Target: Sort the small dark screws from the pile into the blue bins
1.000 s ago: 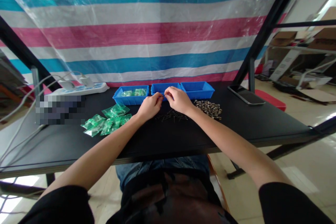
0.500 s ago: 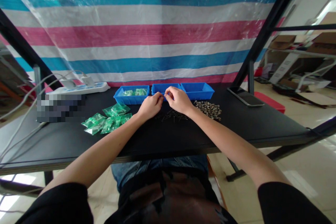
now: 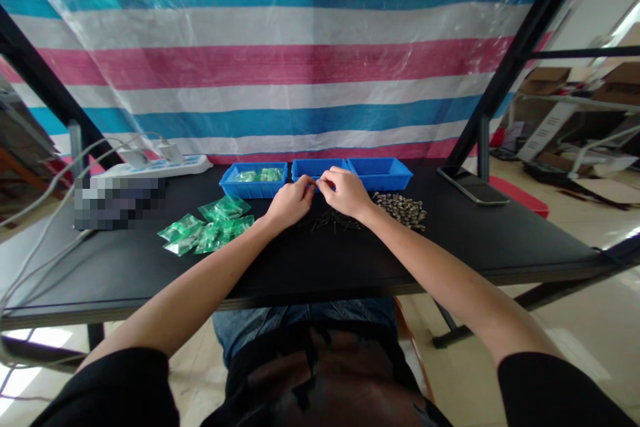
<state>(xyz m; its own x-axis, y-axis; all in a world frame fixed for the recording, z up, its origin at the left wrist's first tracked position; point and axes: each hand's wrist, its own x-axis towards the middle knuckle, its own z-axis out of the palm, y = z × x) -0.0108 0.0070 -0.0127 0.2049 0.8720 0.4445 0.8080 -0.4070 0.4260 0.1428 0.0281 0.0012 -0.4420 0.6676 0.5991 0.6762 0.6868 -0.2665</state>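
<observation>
My left hand (image 3: 291,201) and my right hand (image 3: 344,191) meet fingertip to fingertip just in front of the middle blue bin (image 3: 320,165). Both are closed in a pinch; whatever lies between the fingers is too small to make out. Below my right hand spreads a heap of dark screws (image 3: 334,221). Beside its wrist lies a pile of shiny metal fasteners (image 3: 403,211). Small green plastic packets (image 3: 210,227) are piled left of my left hand. More green packets (image 3: 260,175) sit in the left blue bin (image 3: 253,192).
The right blue bin (image 3: 383,181) stands beside the middle one. A phone (image 3: 473,185) lies at the right. A power strip (image 3: 195,165) with plugs and white cables (image 3: 37,240) occupies the left. A striped sheet (image 3: 280,67) hangs behind the black table (image 3: 295,270).
The whole view has shifted slightly, so things appear a little further right. My hands keep their fingertip-to-fingertip pinch, with only small finger movement.
</observation>
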